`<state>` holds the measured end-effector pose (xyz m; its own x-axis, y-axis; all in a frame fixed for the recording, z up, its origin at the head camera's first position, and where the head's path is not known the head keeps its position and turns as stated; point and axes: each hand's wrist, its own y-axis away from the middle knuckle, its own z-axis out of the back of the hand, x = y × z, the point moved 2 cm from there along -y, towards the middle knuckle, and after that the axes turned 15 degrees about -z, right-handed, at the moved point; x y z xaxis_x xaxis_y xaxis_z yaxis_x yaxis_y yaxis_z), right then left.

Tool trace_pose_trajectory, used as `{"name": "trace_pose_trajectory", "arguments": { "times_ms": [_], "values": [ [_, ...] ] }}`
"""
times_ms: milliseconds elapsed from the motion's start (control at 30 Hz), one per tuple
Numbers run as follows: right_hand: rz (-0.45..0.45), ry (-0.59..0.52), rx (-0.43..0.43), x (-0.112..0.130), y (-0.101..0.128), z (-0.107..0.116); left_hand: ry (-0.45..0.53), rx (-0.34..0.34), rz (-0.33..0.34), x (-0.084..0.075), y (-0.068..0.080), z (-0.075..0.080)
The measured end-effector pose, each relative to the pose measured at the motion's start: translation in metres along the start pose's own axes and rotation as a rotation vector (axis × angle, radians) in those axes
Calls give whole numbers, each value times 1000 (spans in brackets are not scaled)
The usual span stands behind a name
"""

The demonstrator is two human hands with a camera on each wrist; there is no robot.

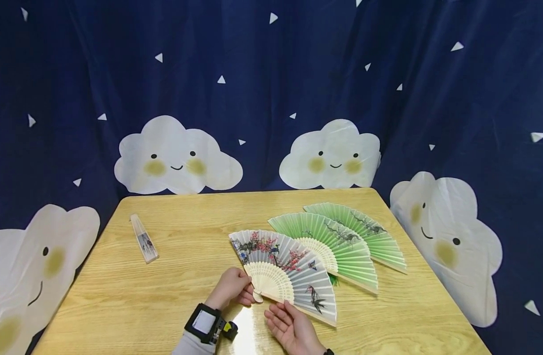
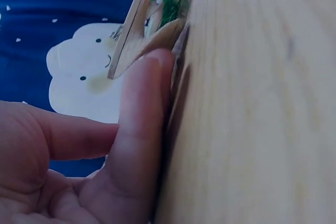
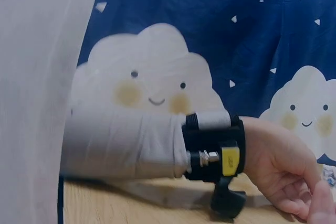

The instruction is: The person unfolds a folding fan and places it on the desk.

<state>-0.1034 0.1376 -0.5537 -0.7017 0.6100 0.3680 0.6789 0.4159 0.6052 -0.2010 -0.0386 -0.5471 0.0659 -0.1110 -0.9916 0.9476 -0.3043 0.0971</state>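
Floral fan (image 1: 293,268) pinched in left hand (image 1: 233,286), right hand (image 1: 294,329) loosely uncurled, 2 green fans (image 1: 317,231) partly covered

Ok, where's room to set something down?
Bare: yellow wooden tabletop between the folded white fan and open grey floral fan, also left of the left hand. Crowded: centre-right, where the grey and two open green fans overlap.

A folded fan (image 1: 144,240) lies left of three spread fans (image 1: 348,242)

Wooden table (image 1: 196,214) — two spread green fans (image 1: 348,246), folded fan (image 1: 144,239) well apart.
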Motion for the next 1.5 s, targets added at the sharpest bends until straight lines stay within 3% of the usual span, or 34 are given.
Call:
{"name": "trace_pose_trajectory", "arguments": {
  "times_ms": [400,900,1167,1500],
  "values": [
    [-30,-28,31,3,2,-4,-81,-8,55,-2,-6,2],
    [-89,9,35,3,4,-7,-152,-17,11,-7,5,8],
    [-153,110,140,20,8,-11,-178,-33,-5,-12,12,23],
    [-29,191,120,60,17,-18,-224,-135,-16,-31,20,52]
  ]
}}
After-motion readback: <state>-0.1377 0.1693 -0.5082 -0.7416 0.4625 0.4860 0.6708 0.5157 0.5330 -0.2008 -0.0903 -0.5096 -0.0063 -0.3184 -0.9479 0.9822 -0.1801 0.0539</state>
